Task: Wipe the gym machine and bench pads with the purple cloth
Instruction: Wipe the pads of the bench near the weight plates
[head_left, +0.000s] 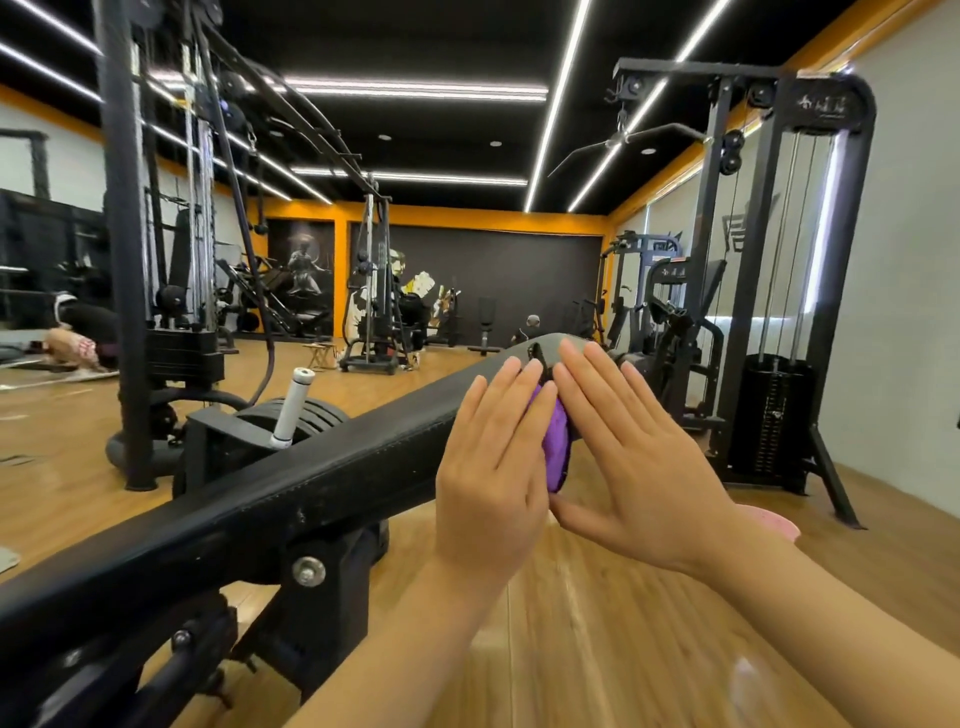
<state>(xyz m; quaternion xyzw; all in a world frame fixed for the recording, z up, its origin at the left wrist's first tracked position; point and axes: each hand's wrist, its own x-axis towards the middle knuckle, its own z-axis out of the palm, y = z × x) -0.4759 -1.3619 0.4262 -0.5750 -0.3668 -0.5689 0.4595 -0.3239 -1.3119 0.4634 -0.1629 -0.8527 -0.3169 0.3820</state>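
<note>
Cloth: purple, lying bunched on the side edge of the bench pad, sandwiched under both palms. Left hand and right hand are pressing it, fingers straight and flat, equally near. Pad's long axis is running away, up-right.

Both flat hands, the left hand and the right hand, are hiding most of the purple cloth. The bench pad is running off the left edge.
</note>
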